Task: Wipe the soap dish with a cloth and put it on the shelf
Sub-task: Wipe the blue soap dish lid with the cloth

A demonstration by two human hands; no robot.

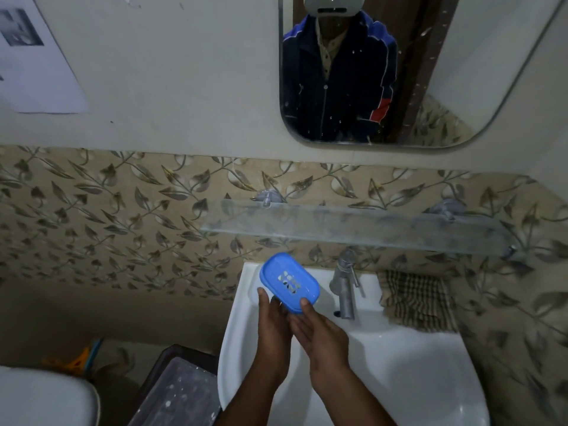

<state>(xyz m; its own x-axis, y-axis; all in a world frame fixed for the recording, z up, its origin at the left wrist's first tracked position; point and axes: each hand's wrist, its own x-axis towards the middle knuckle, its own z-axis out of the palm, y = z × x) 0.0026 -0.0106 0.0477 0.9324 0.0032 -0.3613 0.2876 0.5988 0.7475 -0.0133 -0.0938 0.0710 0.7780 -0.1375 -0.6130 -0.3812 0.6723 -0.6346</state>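
Over the sink's back-left corner, we hold the dish in 2 hands. Our left hand cups it from beneath, fingers curled; our right hand pinches its near edge. It looks light, stiff and slick, best gripped at the rim. The cloth lies at the back-right corner; beyond, the shelf.

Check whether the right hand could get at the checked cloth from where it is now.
Probably yes. The checked cloth lies uncovered on the sink's right back corner, but the right hand is holding the soap dish and the tap stands between, so it would reach around it.
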